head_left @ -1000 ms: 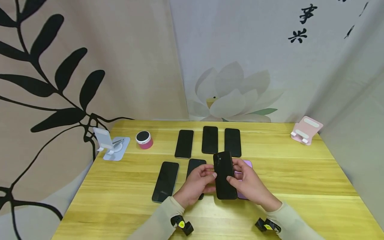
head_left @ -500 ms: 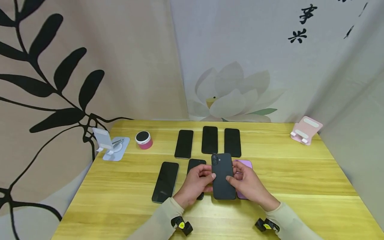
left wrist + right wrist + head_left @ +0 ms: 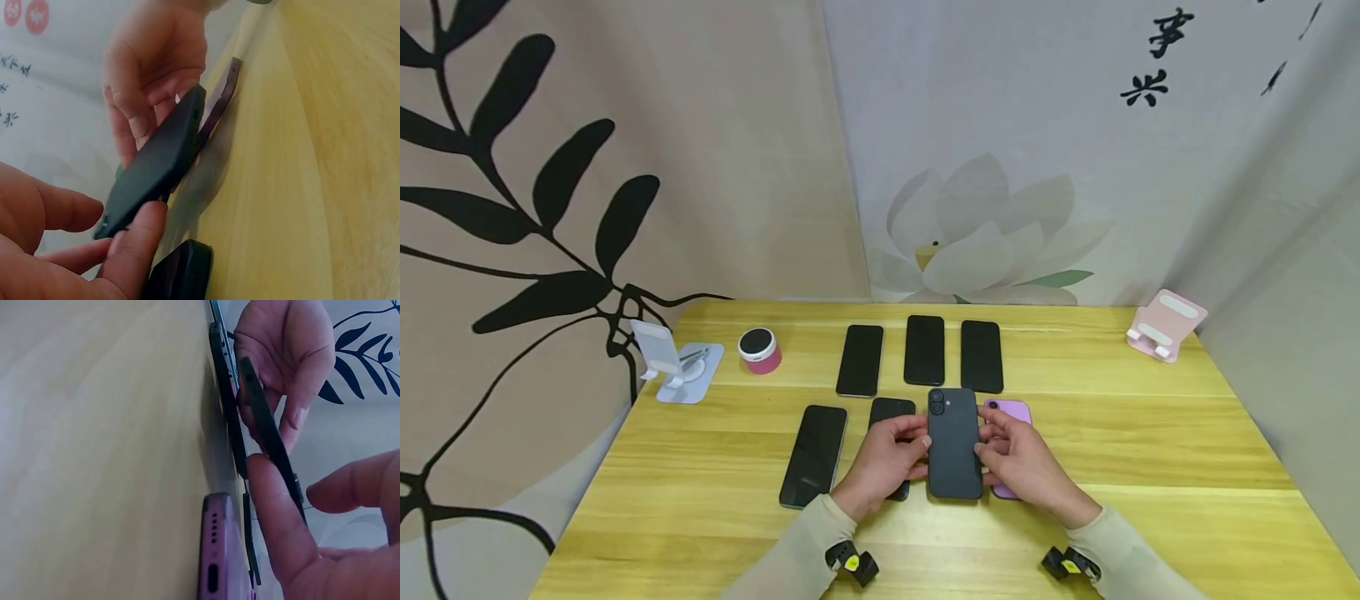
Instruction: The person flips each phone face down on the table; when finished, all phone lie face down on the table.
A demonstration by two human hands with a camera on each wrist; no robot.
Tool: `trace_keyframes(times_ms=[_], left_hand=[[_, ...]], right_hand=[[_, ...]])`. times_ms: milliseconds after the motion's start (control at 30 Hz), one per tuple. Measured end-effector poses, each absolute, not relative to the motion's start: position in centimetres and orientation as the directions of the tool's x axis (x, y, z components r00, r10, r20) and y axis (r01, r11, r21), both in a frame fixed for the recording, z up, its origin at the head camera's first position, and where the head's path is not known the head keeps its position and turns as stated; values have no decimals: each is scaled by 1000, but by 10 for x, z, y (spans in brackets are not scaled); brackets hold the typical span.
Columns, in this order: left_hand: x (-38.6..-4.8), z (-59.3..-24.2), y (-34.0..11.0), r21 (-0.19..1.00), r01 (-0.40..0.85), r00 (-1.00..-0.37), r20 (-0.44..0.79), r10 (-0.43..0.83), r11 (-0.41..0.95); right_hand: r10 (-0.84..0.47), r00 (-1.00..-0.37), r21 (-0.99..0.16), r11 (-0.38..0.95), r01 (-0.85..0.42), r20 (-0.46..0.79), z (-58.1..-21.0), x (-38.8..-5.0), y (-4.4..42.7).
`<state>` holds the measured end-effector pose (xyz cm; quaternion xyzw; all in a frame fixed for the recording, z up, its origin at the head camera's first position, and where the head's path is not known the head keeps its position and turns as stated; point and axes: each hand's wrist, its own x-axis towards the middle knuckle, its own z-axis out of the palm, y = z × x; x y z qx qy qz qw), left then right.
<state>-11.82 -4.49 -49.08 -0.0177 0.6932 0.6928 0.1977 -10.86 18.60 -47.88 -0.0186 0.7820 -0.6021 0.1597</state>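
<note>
In the head view, a dark grey smartphone [image 3: 956, 450] is held between both hands, back and camera lenses up, slightly above the table. My left hand [image 3: 883, 462] holds its left edge; in the left wrist view the fingers [image 3: 140, 244] are under it and the thumb is beside its edge. Along the right edge, my right hand [image 3: 1026, 467] holds it with fingers beneath and the thumb close to the side. Partly hidden under the right hand lies a purple phone [image 3: 1015, 409]. A black phone [image 3: 891, 407] lies partly covered by the left hand.
Three black phones, including the middle one [image 3: 924, 350], lie in a back row. Another black phone [image 3: 813, 455] lies left. A white phone stand [image 3: 688, 367] and a pink round speaker-like object [image 3: 760, 350] are at back left, a pink stand [image 3: 1167, 325] at back right.
The held phone has tilted so that its back now shows grey and stands straighter, and its top edge has come slightly lower. Both hands stay at its sides.
</note>
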Motion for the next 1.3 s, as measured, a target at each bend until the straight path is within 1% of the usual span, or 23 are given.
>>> trace_keyframes(times_ms=[233,400,833,1100,1300], left_hand=[[-116,-486,-45,959,-255,-921,-279,273,120],[-115,-482,-47,962,-208,-920,-253,299,174],[-114,-479,-49,958,-208,-890,-270,367,199],[-113,-477,-48,953,-215,-890,-282,359,215],[-111,-475,-45,936,-171,-906,-272,323,309]], right_hand=[[-250,-942,-952,261,158,-224,-482,-106,189],[-244,-943,-945,292,148,-224,-482,-105,189],[-214,-959,-915,393,88,-184,-482,-100,189],[-201,-963,-903,423,80,-179,-482,-100,190],[-207,-964,-907,416,68,-168,-481,-99,191]])
